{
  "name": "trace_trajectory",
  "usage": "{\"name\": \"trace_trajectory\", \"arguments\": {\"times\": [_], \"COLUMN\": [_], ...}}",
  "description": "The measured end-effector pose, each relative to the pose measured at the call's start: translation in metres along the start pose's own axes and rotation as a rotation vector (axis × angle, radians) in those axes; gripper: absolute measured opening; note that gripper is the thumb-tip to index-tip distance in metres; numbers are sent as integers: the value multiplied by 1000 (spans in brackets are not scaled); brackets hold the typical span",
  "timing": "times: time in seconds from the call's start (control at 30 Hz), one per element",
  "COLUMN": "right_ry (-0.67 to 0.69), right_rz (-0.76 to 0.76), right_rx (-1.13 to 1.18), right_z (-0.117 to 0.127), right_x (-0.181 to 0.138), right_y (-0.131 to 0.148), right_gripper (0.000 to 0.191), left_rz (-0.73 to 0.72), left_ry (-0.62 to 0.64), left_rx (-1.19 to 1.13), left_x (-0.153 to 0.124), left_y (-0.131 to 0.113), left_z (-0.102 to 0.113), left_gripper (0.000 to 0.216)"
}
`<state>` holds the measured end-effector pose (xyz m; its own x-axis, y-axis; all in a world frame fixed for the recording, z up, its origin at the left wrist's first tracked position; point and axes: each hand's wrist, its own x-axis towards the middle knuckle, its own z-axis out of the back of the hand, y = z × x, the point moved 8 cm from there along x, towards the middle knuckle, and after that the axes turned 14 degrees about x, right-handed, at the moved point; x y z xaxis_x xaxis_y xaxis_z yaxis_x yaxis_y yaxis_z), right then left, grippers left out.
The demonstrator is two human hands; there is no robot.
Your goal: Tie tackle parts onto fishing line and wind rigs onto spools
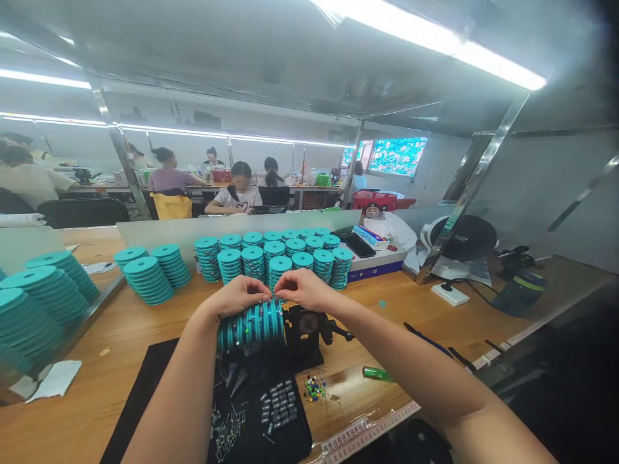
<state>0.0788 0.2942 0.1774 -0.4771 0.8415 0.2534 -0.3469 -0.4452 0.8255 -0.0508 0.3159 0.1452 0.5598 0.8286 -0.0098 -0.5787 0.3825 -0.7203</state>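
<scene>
My left hand (236,298) and my right hand (302,290) meet above a horizontal stack of teal discs (251,325), their fingertips pinching at its top edge. Small pins stick out along the stack. It rests against a black clamp stand (304,327) on the right. What the fingertips pinch is too small to tell. Below lies a black mat (256,412) with several metal pins and rows of small grey metal pieces (278,403). A little pile of coloured-head pins (314,388) sits on the wood next to the mat.
Many stacks of teal discs (271,258) stand ahead and to the left on the wooden table (97,412). A green lighter (378,374), a phone on a white box (360,245) and a black desk fan (464,238) lie right. Co-workers sit beyond a frosted partition (159,232).
</scene>
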Motion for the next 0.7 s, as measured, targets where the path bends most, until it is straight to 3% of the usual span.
{"name": "trace_trajectory", "arguments": {"times": [0.13,0.27,0.4,0.53,0.6,0.67,0.7], "right_ry": [83,75,-81,-243,-131,159,212], "right_rz": [4,28,66,95,108,152,144], "right_rx": [-35,-86,-113,-91,-61,-51,-57], "right_z": [-13,-19,-2,5,-21,-68,-84], "right_x": [3,9,9,-29,-61,-98,-116], "right_y": [-1,0,13,21,13,-3,-14], "right_gripper": [9,8,14,17,10,9,10], "left_rz": [4,-6,-27,-29,-25,-20,-18], "left_ry": [-5,-17,-15,-3,5,11,13], "left_rx": [-19,-38,-43,-46,-52,-56,-56], "left_x": [1,2,3,5,5,6,6], "left_y": [2,2,1,6,9,10,10], "left_z": [-1,-1,-1,-2,-2,-2,-2], "left_gripper": [31,31,29,29,29,28,27]}}
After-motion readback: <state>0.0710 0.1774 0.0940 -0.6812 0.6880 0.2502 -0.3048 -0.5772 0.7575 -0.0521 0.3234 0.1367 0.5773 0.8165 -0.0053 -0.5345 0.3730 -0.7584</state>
